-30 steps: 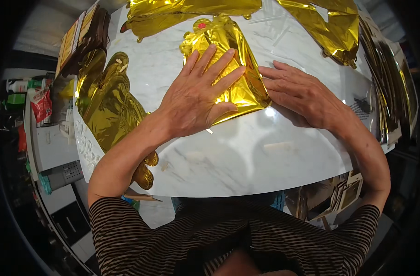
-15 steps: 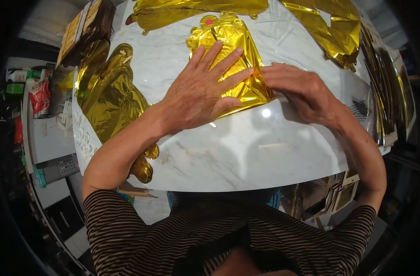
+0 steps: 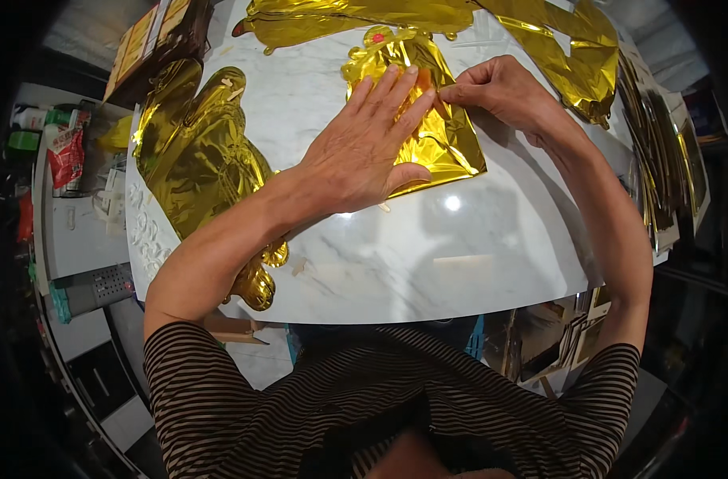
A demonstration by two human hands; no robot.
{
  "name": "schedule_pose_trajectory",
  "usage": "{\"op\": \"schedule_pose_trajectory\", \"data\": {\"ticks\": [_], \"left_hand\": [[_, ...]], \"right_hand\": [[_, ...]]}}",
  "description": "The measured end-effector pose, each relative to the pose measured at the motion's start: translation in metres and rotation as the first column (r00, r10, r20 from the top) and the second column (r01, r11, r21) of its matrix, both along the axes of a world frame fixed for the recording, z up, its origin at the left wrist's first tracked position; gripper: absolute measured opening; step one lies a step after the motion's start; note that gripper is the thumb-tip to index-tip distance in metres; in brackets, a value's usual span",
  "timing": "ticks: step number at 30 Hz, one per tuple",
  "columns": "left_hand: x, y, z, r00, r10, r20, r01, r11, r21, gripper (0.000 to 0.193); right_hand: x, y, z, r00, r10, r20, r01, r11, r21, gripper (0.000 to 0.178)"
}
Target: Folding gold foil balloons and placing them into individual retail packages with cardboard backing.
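Note:
A folded gold foil balloon (image 3: 443, 144) with a small red spot near its top lies flat on the white marble table (image 3: 428, 255). My left hand (image 3: 364, 148) presses down on it, palm flat and fingers spread. My right hand (image 3: 499, 92) reaches in from the right and pinches the foil's right edge between thumb and fingertips, next to my left fingertips.
More gold foil balloons lie around: a crumpled pile (image 3: 196, 160) at the table's left edge, long pieces (image 3: 364, 16) along the far edge, a bunch (image 3: 579, 64) at the far right. Flat gold packets (image 3: 667, 160) stack on the right. A side shelf (image 3: 69, 207) holds bottles and a red packet.
My right hand has moved up from lying flat beside the foil and now pinches its upper right edge. My left hand stays pressed on the foil.

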State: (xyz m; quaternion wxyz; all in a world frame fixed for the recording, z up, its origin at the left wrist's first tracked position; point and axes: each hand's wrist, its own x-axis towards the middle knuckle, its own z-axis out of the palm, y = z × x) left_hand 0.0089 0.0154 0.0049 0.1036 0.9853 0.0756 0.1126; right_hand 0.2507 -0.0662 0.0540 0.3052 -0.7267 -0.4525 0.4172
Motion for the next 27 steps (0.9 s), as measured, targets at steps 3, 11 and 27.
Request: {"op": "schedule_pose_trajectory", "data": {"ticks": [3, 11, 27], "left_hand": [[0.000, 0.000, 0.001, 1.000, -0.003, 0.012, 0.003, 1.000, 0.000, 0.092], [0.002, -0.001, 0.005, 0.999, -0.006, -0.049, 0.009, 0.998, 0.067, 0.079], [0.004, -0.002, 0.011, 0.995, -0.039, -0.097, 0.044, 0.997, 0.057, 0.076]], "right_hand": [[0.000, -0.001, -0.008, 0.997, -0.027, 0.067, 0.026, 0.999, 0.022, 0.037], [-0.001, -0.004, -0.018, 0.994, -0.046, 0.102, 0.040, 0.997, 0.062, 0.027], [0.004, -0.100, -0.016, 0.565, 0.003, 0.825, -0.544, 0.754, 0.369, 0.054]]}}
